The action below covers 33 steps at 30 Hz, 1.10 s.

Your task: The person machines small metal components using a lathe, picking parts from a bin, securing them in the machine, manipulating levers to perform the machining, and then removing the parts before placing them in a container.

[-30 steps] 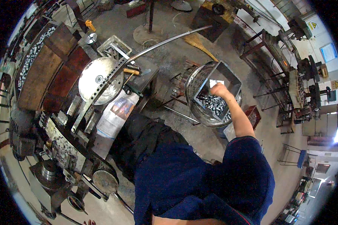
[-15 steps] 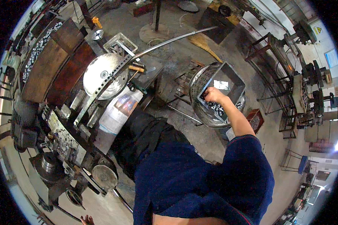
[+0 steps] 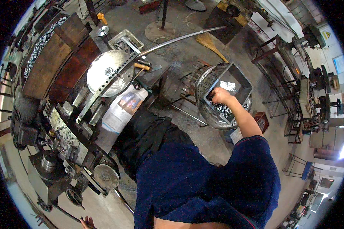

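My right hand (image 3: 222, 95) reaches into a grey rectangular metal bin (image 3: 242, 78), its fingers curled together at the bin's left side. A dark bit shows at the fingertips, too small to name. Small shiny metal parts (image 3: 222, 110) lie heaped under and beside this hand. The bin rests tilted in a round perforated metal basin (image 3: 201, 84). At the lower left edge, only the fingers of my left hand (image 3: 88, 222) show, spread apart, beside the end of a machine's lever (image 3: 69, 214). Nothing is visible in them.
To the left stands a machine with a large pale disc (image 3: 107, 72), a long perforated metal bar (image 3: 112, 76) across it, and a printed paper sheet (image 3: 122, 110). A hammer (image 3: 142, 66) lies nearby. Beyond the basin are a broom (image 3: 210, 45) and a red-brown box (image 3: 261, 120).
The view has shifted slightly. My right hand stays in the bin with its fingers turned a little. My left hand remains by the lever.
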Available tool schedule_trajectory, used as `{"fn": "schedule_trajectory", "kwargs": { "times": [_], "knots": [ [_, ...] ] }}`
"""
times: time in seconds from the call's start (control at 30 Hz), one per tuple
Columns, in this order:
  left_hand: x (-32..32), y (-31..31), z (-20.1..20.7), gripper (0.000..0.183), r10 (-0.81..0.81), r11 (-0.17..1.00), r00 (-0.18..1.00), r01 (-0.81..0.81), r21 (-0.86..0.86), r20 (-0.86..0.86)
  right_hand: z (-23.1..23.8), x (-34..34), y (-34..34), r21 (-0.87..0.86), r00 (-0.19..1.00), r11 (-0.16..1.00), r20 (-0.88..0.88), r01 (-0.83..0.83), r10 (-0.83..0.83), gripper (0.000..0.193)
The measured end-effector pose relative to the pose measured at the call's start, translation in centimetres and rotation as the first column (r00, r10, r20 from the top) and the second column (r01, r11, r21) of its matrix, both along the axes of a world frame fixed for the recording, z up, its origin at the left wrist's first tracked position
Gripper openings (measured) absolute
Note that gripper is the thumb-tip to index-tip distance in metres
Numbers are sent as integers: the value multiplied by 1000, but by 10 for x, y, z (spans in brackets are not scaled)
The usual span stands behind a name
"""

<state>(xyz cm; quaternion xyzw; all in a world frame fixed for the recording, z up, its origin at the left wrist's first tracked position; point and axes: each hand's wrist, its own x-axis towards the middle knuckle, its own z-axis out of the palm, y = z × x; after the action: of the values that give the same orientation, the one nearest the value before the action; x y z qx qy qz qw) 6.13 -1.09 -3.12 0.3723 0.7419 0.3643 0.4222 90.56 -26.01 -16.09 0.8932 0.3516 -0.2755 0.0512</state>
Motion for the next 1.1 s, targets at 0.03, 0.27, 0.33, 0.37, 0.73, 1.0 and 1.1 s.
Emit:
{"fn": "schedule_trajectory", "kwargs": {
  "times": [0.03, 0.27, 0.33, 0.37, 0.73, 1.0, 1.1],
  "knots": [
    [-1, 2, -1, 63, -2, 1000, 1000, 2, -5, -9, 7, 0, 2, -55, 999, 998, -21, 33, -34, 35],
    [9, 1, 1, 60, 26, 1000, 999, -26, -2, -33, -27, 11, -24, 262, 1000, 965, -25, -6, 13, 33],
    [19, 0, 5, 58, 39, 999, 997, -39, 1, -59, -23, 9, -24, 275, 998, 961, -69, 24, -6, 34],
    [23, 0, 7, 57, 37, 999, 997, -37, 4, -72, -21, 8, -24, 256, 996, 966, -93, 22, 2, 35],
    [15, 0, 6, 53, 70, 997, 994, -69, 16, -83, -28, 5, -17, 48, 998, 998, 44, -50, 48, 33],
    [5, 2, 9, 52, -229, 959, 599, 5, -283, -767, 2, 10, -25, 430, 979, 895, 202, -120, 35, 29],
    [108, -5, 83, 48, -405, 913, 165, 133, -386, -899, 54, -16, -6, 702, 986, 711, 80, 48, -146, 42]
  ]
}}
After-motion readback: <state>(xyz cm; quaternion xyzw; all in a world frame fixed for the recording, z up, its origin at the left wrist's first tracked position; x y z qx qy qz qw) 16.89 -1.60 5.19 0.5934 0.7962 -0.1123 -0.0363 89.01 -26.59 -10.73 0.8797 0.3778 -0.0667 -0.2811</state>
